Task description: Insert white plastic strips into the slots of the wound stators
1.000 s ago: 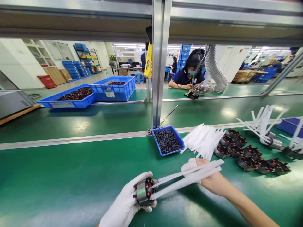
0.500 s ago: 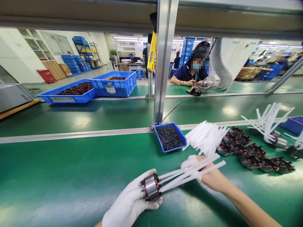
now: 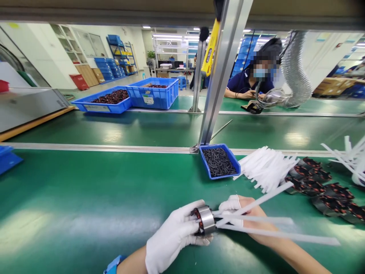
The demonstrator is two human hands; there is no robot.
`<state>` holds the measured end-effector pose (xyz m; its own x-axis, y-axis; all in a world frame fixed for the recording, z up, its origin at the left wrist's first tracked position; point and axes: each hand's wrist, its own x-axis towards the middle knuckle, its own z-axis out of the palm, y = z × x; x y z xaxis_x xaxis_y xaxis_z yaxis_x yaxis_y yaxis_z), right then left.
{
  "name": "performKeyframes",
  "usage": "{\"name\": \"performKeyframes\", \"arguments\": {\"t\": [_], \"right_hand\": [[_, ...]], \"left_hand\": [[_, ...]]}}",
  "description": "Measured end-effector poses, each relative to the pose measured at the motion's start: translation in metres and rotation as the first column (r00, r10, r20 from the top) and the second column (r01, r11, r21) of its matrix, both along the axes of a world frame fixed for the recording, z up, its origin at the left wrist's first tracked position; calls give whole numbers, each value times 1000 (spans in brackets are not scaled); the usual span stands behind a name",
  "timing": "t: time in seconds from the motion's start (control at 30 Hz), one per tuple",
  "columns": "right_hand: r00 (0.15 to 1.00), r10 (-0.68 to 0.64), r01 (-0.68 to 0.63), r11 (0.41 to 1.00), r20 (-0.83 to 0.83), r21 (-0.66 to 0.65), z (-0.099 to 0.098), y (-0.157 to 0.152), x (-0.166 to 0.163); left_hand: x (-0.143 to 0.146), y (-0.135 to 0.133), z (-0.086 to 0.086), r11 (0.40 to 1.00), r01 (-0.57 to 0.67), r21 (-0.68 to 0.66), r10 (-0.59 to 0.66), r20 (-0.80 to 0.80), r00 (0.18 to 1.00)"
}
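My left hand, in a white glove, is wrapped round a motor stator with a bare metal ring and copper windings. Several long white plastic strips stick out of the stator's right face and fan out to the right. My right hand, its fingertips covered in white, is closed on a strip close to the stator. Other strips pass in front of this hand and partly hide its fingers.
Beyond my hands is a blue bin of short black pieces. Right of it lie a pile of white strips and several stators. A metal post rises behind the bin. Across the bench a masked person works beside blue crates.
The view has swung left. My right hand has moved closer to the stator along the strips, which now spread wider apart. My left hand still holds the stator.
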<state>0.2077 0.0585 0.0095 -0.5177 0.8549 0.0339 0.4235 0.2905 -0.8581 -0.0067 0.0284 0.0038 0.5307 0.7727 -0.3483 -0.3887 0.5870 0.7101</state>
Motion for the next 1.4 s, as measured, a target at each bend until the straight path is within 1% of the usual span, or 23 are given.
{"name": "performKeyframes", "arguments": {"t": [0.17,0.23,0.33,0.43,0.57,0.67,0.77,0.83,0.87,0.93,1.0,1.03,1.1,1.17,1.2,1.3,1.4], "right_hand": [[997,-56,55,998,61,25,-5,-2,-4],[997,-35,32,999,71,31,-5,-3,-4],[998,14,-19,997,66,77,-5,-4,-2],[997,-1,-7,995,81,100,-8,-4,2],[993,-41,30,994,108,104,-16,-5,5],[992,-29,9,987,125,158,-18,-5,3],[993,4,-28,978,117,209,-17,-6,-1],[995,37,-51,986,87,162,-15,-5,-3],[997,50,-56,993,57,107,-15,-4,-3],[997,74,-76,995,-36,-56,-14,-2,-2],[990,85,-108,973,-116,-206,-15,1,-1],[987,90,-121,959,-131,-256,-17,2,-1],[987,100,-134,942,-122,-309,-20,2,-2],[992,109,-125,944,-70,-306,-23,-1,-6],[994,109,-113,953,-30,-282,-24,-3,-8],[991,86,-70,984,98,-161,-22,-10,-16],[985,119,-105,988,127,-113,-16,-14,-21]], "left_hand": [[4,-1,5,1000,-14,13,15,-101,995],[6,-2,3,999,-28,24,30,-124,992],[7,-2,-2,999,-27,38,31,-131,991],[7,-1,-5,999,-17,51,25,-155,988],[8,-1,-2,998,-20,64,33,-198,980],[10,-2,0,994,-51,94,74,-252,965],[11,-3,-2,985,-69,155,111,-278,954],[11,-4,-4,978,-70,195,125,-287,950],[11,-4,-5,977,-68,203,127,-295,947],[11,-4,-6,978,-72,195,132,-311,941],[10,-4,-5,980,-72,186,128,-307,943],[10,-4,-4,980,-69,187,124,-304,945],[10,-4,-4,978,-52,203,115,-309,944],[10,-4,-5,972,-31,232,111,-341,933],[10,-5,-5,967,-24,253,117,-361,925],[10,-6,-8,943,-4,334,154,-423,893],[10,-7,-10,920,21,392,165,-434,886]]}}
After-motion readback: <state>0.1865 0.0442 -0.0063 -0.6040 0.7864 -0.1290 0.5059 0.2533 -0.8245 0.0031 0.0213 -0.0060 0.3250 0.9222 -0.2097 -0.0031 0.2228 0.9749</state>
